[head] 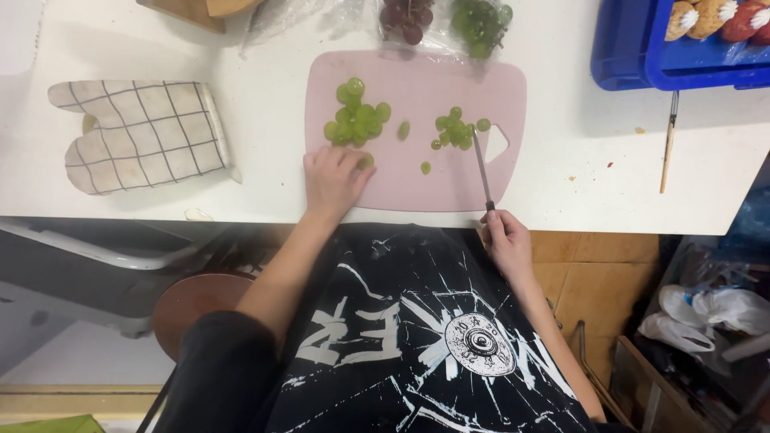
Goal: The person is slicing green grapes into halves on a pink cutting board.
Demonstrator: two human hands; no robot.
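A pink cutting board (449, 180) lies on the white table. A pile of whole green grapes (355, 122) sits on its left part, and a smaller cluster of green grapes (457, 130) on its right part. My left hand (333, 180) rests on the board's near left edge, fingertips touching one green grape (366, 160) under the big pile. My right hand (507, 240) grips the handle of a thin knife (482, 168) at the table's near edge; the blade points away, its tip at the smaller cluster. Loose grape pieces (425, 167) lie between.
A checked oven mitt (140, 132) lies left of the board. Bags of dark grapes (405, 18) and green grapes (480, 22) sit behind it. A blue crate (626, 48) with food stands at the back right, a wooden stick (667, 144) beside it.
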